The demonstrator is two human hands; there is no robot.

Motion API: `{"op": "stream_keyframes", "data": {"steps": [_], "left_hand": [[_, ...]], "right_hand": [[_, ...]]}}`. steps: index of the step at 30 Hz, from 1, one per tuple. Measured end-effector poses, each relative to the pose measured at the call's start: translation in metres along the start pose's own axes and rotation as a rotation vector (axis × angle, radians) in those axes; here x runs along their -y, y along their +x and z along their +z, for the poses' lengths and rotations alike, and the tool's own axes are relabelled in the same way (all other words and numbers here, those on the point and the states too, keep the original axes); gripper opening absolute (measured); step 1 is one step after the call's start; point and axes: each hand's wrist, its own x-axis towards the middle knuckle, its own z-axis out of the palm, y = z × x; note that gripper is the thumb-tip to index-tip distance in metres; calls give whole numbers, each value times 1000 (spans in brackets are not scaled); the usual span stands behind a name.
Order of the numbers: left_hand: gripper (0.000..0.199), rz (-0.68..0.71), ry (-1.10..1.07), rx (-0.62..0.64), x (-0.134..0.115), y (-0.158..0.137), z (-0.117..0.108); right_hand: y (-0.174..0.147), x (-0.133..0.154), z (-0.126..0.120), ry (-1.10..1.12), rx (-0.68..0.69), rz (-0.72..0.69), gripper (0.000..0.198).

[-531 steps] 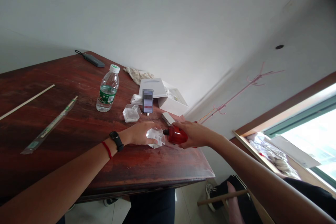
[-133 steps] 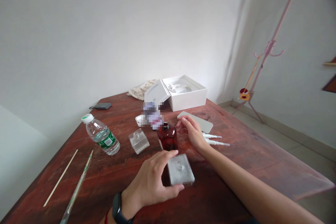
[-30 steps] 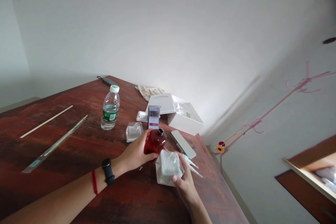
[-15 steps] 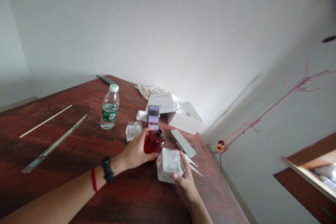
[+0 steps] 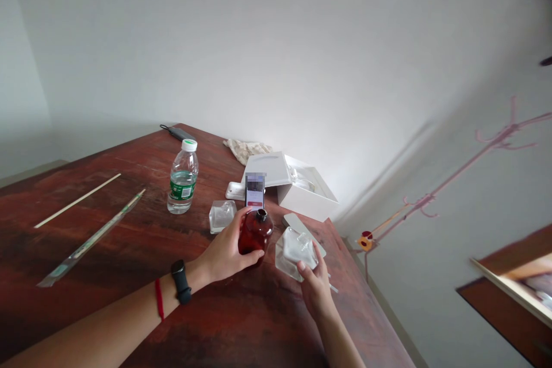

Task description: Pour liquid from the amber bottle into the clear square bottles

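Observation:
My left hand (image 5: 230, 250) is wrapped round a dark red-brown bottle (image 5: 257, 236) with a black, uncapped neck, standing upright. A clear, frosted-looking square container (image 5: 295, 253) is gripped in my right hand (image 5: 317, 282), tilted, a little to the right of the bottle. A second clear square piece (image 5: 222, 215) lies on the table just left of the bottle. Behind the bottle a phone (image 5: 255, 192) with a lit screen leans upright. A pale grey flat case (image 5: 304, 227) is partly hidden behind the container in my right hand.
A half-full water bottle (image 5: 183, 178) stands to the left. A thin wooden stick (image 5: 77, 200) and a stick in a plastic sleeve (image 5: 92, 238) lie further left. At the back are a white open box (image 5: 307, 201) and a patterned cloth (image 5: 246, 150). The table's right edge is close to my right hand.
My right hand has moved the clear container right and away, opening a gap from the red-brown bottle. My left hand keeps its hold on the bottle.

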Motion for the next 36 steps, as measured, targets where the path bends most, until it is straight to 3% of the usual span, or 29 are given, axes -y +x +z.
{"op": "stream_keyframes", "data": {"steps": [3, 8, 13, 20, 25, 36], "left_hand": [[90, -16, 4, 27, 1, -2, 1], [90, 13, -41, 81, 1, -5, 1], [90, 9, -64, 127, 1, -7, 0], [88, -26, -65, 153, 3, -7, -1], [97, -61, 10, 181, 5, -11, -3], [96, -94, -35, 214, 8, -11, -21]], "right_hand": [[14, 16, 16, -32, 80, -40, 71], [34, 41, 53, -32, 74, -122, 68], [51, 45, 75, -30, 106, -126, 62], [50, 27, 77, 18, 104, -42, 62], [36, 15, 80, 102, 55, 36, 62], [21, 5, 89, 171, 140, 61, 68]]}}
